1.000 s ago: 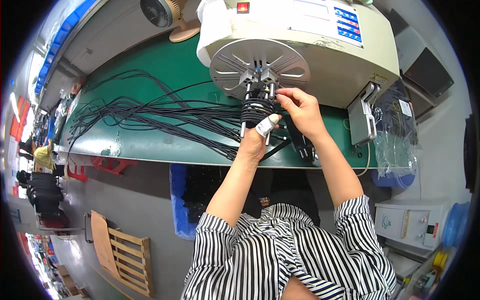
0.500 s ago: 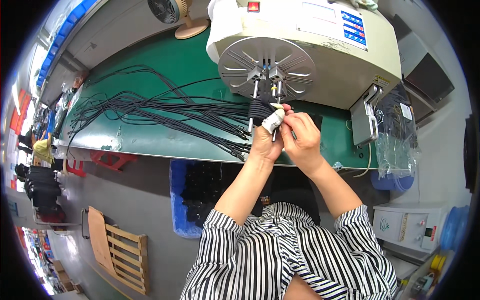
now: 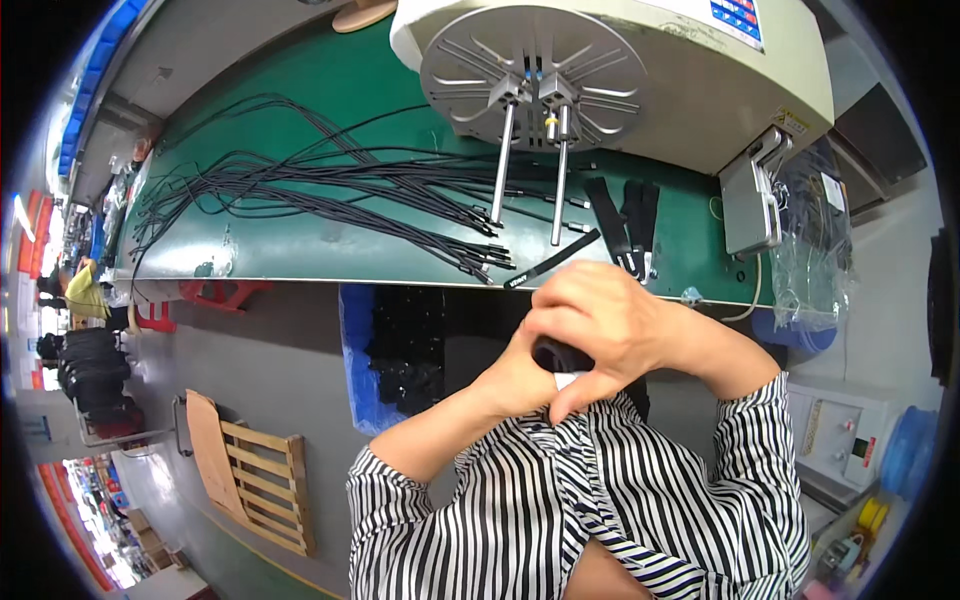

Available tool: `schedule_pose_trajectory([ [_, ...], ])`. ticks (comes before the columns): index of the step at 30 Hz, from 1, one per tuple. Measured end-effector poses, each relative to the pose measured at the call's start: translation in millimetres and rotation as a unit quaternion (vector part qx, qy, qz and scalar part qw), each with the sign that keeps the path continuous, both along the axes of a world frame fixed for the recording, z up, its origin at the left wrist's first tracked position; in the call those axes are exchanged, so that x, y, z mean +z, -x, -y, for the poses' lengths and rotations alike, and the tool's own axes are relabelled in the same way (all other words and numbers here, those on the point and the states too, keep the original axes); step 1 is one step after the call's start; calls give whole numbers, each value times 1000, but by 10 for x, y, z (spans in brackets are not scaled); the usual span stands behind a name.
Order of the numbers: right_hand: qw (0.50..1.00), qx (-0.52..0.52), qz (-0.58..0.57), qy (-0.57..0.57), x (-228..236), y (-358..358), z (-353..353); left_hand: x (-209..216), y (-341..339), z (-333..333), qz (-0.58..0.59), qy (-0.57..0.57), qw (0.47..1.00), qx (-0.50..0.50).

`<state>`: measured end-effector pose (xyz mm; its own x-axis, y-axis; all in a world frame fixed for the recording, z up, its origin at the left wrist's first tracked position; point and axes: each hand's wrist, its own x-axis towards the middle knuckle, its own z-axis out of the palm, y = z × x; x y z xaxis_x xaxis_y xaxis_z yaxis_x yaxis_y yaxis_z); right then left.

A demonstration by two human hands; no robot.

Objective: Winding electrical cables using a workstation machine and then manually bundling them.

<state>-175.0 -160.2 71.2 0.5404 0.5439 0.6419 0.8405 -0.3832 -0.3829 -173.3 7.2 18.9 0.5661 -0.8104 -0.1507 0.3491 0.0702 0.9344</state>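
Observation:
Close to my body, just off the table's front edge, both hands are closed around a small coil of black cable. My left hand grips it from the lower left. My right hand wraps over its top, hiding most of it. A bit of white shows between the thumbs. Beyond my hands, two bare metal rods stick out from the slotted round disc of the winding machine. One black strap lies on the table just past my fingers.
Loose black cables spread over the green table at left. More black straps lie right of the rods, near a metal bracket. Below the table edge stands a blue bin with dark items. Plastic wrap hangs at right.
The cable coil has come off the machine's rods and moved toward my body in both hands. The view has shifted, and the black straps on the table are now uncovered.

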Motion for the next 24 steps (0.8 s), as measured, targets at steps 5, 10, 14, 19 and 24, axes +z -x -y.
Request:
schedule_pose_trajectory([
  [5, 995, 28, -74, -64, -112, 250, -68, 72, 146, -20, 178, -4, 981, -81],
  [10, 986, -13, -129, -110, -195, 492, -123, -60, 331, 17, 172, 6, 973, -152],
  [14, 980, 29, -84, -176, -177, 537, -145, -7, 472, 36, 157, 38, 975, -154],
  [19, 976, 109, 12, -190, -139, 440, -90, -141, 362, 123, 17, 94, 951, -294],
  [24, 972, 150, 36, -176, -2, 456, -110, -250, 402, 151, 366, 162, 901, -170],
])
